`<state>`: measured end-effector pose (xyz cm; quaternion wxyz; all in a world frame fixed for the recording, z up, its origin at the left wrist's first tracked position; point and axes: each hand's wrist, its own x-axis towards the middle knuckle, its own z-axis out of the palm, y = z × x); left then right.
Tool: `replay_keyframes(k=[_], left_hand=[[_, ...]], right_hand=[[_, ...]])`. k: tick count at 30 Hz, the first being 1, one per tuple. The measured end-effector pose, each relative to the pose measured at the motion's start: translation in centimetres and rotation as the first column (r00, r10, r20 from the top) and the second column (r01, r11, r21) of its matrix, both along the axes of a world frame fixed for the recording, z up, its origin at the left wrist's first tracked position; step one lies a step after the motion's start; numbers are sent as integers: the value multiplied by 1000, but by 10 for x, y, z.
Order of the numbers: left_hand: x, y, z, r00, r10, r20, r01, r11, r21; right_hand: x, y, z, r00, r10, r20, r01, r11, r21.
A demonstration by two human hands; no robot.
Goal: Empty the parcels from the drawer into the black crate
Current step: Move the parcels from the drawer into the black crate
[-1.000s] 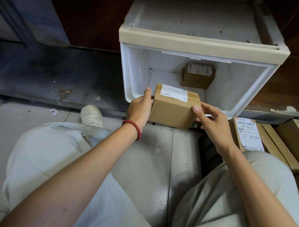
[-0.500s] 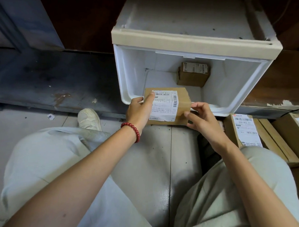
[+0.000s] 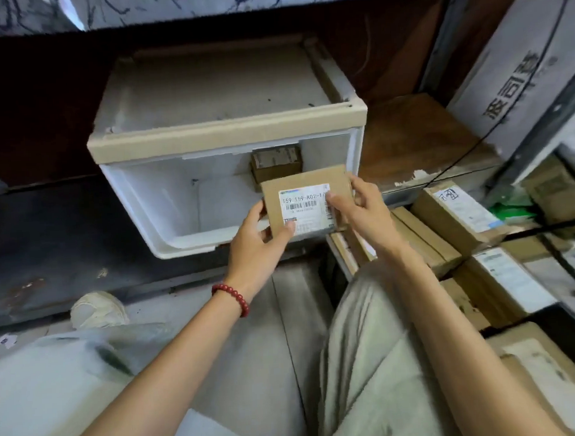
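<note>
Now the left hand point(image 3: 260, 240) grips the lower left corner of a brown parcel point(image 3: 306, 199) and the right hand point(image 3: 361, 209) pinches its right side, just in front of the open white drawer point(image 3: 182, 250), where another small parcel point(image 3: 275, 164) lies.

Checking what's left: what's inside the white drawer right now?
In the drawer, one small brown parcel sits at the back, its lower part hidden by the held parcel, which also covers the front right corner.

Held parcel point(image 3: 307, 203) raised, carried rightward across drawer point(image 3: 167, 203) front, now before its right half.
</note>
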<state>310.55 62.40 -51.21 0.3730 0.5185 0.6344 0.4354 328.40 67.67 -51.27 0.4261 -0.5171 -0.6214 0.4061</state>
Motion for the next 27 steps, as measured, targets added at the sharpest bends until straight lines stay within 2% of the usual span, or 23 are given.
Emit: replay_keyframes(k=[2, 6, 11, 16, 20, 24, 27], left_hand=[[25, 7, 13, 998, -66, 13, 66, 997, 30], [82, 27, 29, 980, -199, -10, 199, 972, 126], [162, 41, 36, 916, -396, -63, 401, 912, 87], [227, 40, 17, 855, -514, -67, 518, 852, 79], [262, 35, -16, 779, -594, -199, 609, 793, 16], [267, 23, -57, 725, -661, -193, 648, 750, -131], [271, 28, -69, 682, -712, -168, 673, 701, -236]], right_hand=[[31, -9, 16, 996, -43, -76, 42, 999, -20], [100, -25, 17, 954, -236, -185, 230, 972, -54], [170, -61, 10, 829, -471, -301, 442, 882, -165], [209, -98, -13, 732, -626, -267, 562, 778, -282], [224, -130, -42, 590, -752, -293, 620, 655, -432], [219, -152, -75, 565, -801, -200, 611, 568, -552], [217, -153, -98, 490, -852, -185, 596, 482, -642]])
